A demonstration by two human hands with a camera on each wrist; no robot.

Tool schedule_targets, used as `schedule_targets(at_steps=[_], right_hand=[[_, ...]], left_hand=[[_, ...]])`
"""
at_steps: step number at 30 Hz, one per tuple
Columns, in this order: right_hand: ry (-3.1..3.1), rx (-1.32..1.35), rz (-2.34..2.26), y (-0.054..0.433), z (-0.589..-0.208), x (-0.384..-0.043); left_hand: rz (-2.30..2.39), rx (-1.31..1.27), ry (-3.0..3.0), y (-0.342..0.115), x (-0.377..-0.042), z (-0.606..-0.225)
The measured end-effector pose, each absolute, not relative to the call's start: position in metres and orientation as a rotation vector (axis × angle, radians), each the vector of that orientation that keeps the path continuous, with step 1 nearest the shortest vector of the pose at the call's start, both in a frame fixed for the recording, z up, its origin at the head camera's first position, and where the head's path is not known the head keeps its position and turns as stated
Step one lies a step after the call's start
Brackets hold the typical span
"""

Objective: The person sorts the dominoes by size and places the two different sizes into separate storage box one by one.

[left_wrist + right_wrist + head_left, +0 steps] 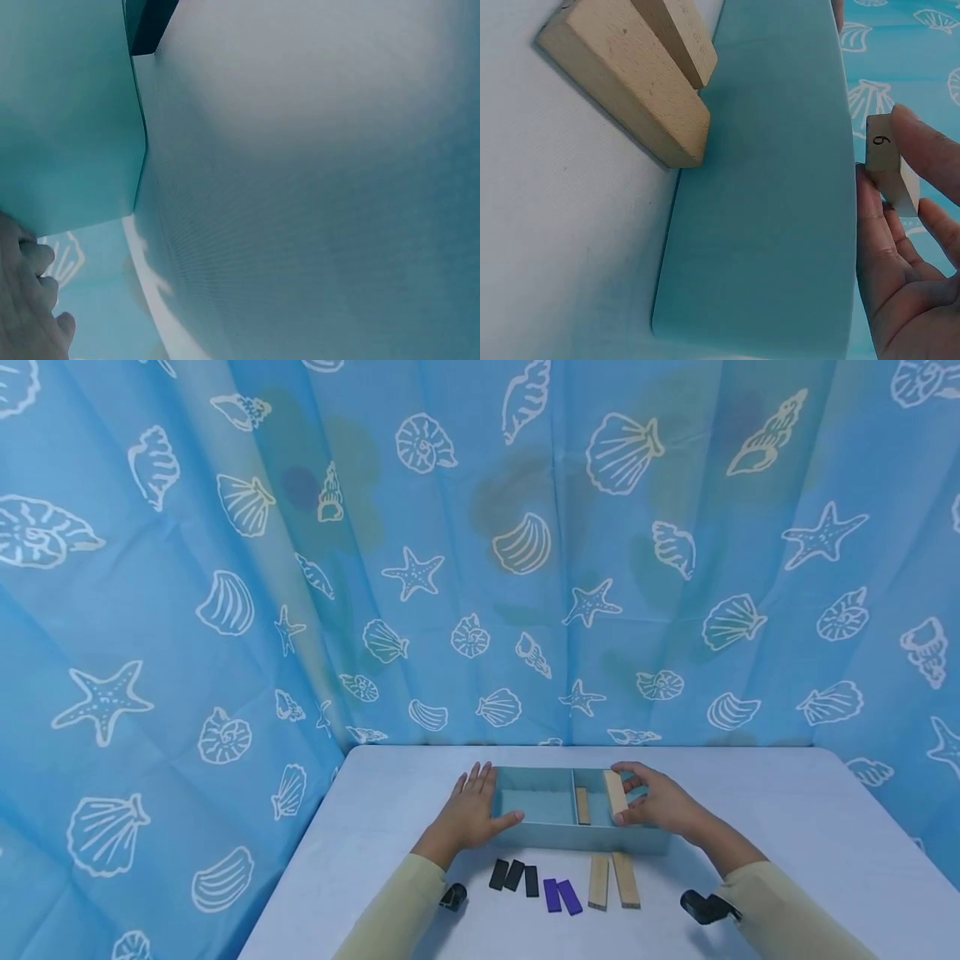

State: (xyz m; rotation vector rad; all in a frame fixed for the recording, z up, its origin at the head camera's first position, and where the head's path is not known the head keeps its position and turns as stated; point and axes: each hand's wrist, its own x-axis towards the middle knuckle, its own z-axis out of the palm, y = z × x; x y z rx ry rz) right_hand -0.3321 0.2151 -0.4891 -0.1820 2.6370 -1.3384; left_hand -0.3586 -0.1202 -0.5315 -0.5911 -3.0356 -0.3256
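Teal on the left: brace the two-compartment box (562, 837) with the left hand (471, 814), fingers spread at its end; now over to the right hand (663, 802), pinching the numbered wooden block (615, 791) at the right compartment (596, 797); best to ease it down squarely, clear of the inner wooden block (582, 806); below, on the white tabletop (405, 768), spot black blocks (513, 875), purple blocks (552, 895), paired wooden blocks (599, 881); behind, shell-and-starfish curtain (465, 510).

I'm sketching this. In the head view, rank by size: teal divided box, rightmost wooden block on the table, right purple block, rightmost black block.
1. Teal divided box
2. Rightmost wooden block
3. Right purple block and rightmost black block: too alike to rank; purple may just sit nearer.
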Motion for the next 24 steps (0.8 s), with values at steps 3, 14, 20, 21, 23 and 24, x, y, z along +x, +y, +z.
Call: schedule_targets(at_steps=[3,14,20,21,23,24], right_hand=[[2.642,-0.196,-1.35,0.214,-0.49,-0.334],[2.606,-0.185,-1.38,0.211,-0.498,-0.342],[2.627,-0.175,-1.322,0.207,-0.498,-0.349],[2.629,-0.179,-1.313,0.207,-0.498,-0.35],[2.628,-0.169,-1.3,0.204,-0.499,-0.353],[2.625,-0.168,-1.297,0.203,-0.5,-0.354]], left_hand=[[-0.324,-0.595,-3.04,-0.12,-0.357,-0.53],[-0.333,-0.598,-3.033,-0.12,-0.357,-0.531],[-0.325,-0.596,-3.029,-0.12,-0.357,-0.531],[-0.326,-0.596,-3.03,-0.12,-0.357,-0.531],[-0.327,-0.595,-3.028,-0.12,-0.357,-0.531],[-0.327,-0.594,-3.026,-0.121,-0.357,-0.532]])
